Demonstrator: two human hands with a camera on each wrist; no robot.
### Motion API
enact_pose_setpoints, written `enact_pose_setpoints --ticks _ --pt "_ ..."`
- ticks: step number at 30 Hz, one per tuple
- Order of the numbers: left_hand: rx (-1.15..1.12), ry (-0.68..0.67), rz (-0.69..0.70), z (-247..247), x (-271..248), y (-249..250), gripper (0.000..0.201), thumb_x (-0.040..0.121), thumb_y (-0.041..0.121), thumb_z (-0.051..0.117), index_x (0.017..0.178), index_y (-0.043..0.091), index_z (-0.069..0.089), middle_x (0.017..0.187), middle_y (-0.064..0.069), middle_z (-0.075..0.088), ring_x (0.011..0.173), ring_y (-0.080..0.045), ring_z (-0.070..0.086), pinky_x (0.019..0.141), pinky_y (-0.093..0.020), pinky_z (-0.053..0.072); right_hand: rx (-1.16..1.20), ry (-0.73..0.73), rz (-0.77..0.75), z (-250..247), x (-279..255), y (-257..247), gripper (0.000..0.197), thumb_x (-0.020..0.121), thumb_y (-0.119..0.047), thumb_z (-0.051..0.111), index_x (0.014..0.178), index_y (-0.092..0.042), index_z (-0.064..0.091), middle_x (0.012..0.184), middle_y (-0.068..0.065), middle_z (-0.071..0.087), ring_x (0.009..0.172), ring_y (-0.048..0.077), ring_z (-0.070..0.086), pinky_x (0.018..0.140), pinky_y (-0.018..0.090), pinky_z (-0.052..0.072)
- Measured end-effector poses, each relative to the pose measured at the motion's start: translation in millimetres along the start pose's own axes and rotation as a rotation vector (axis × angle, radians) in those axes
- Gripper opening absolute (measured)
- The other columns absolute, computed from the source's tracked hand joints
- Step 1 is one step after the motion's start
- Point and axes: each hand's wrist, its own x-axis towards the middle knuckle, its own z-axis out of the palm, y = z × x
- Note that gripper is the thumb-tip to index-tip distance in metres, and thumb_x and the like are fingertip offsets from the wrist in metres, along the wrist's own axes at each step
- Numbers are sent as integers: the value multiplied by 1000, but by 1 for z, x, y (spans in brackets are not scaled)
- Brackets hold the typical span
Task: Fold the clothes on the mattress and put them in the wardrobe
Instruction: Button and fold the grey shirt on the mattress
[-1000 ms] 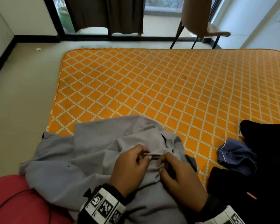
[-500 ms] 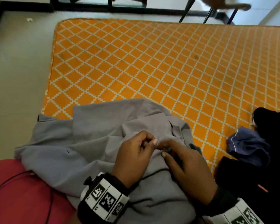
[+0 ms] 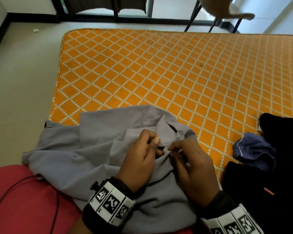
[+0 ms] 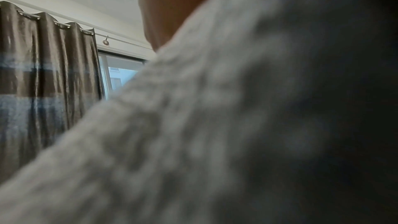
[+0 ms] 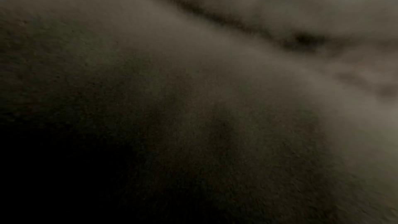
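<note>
A grey shirt (image 3: 95, 149) lies crumpled at the near left corner of the orange patterned mattress (image 3: 159, 73) and partly over my lap. My left hand (image 3: 142, 154) pinches a fold of the shirt near its collar between thumb and fingers. My right hand (image 3: 191, 159) pinches the same fold just to the right, so the fingertips of both hands nearly meet. In the left wrist view the blurred grey shirt (image 4: 193, 125) fills most of the frame. The right wrist view is dark, with only blurred cloth (image 5: 280, 23) showing.
A heap of black clothes (image 3: 281, 166) with a blue garment (image 3: 254, 151) lies on the mattress at the right. A chair (image 3: 223, 12) stands beyond the far edge. Bare floor (image 3: 20, 81) runs along the left. Red cloth (image 3: 24, 200) with a black cable covers my lap.
The head camera dipped and then rose again. My two hands stayed close together on the shirt's collar area, working the fold; the collar flap now stands a little more open.
</note>
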Motion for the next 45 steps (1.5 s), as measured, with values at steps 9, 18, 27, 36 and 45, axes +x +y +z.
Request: enact_pose_setpoints --ticks 9,18,27,36,45 --pt "-89 6 -27 -4 -13 10 8 90 16 68 87 12 74 86 -3 73 85 -20 68 83 -44 56 72 28 -111 -8 -8 -4 9 86 -11 56 79 -10 59 88 -1 59 72 10 54 64 16 42" --pt "-76 -29 -37 0 -24 23 14 98 25 57 88 16 63 77 -8 67 77 -30 65 77 -55 53 55 28 -117 -11 -15 -8 19 91 -22 53 101 -13 66 95 -4 62 84 8 58 75 14 43" --pt "-106 -28 -45 -20 -24 35 10 90 15 67 84 9 73 84 -6 73 84 -22 68 80 -35 54 78 50 -140 -15 -19 -16 12 90 -22 61 88 -12 67 91 -3 58 85 8 56 76 14 40" --pt "-62 32 -45 -27 -26 37 11 88 17 71 78 14 74 80 -2 74 80 -20 69 81 -40 55 98 78 -136 -13 -22 -15 8 94 -12 57 90 -18 57 83 -6 60 72 16 60 63 30 47" --pt "-95 22 -62 -28 -24 39 11 90 15 67 82 12 73 71 -1 71 54 -13 59 54 -21 46 -27 50 -219 -16 -21 -12 15 90 0 58 89 -14 65 91 -3 62 83 12 59 75 13 40"
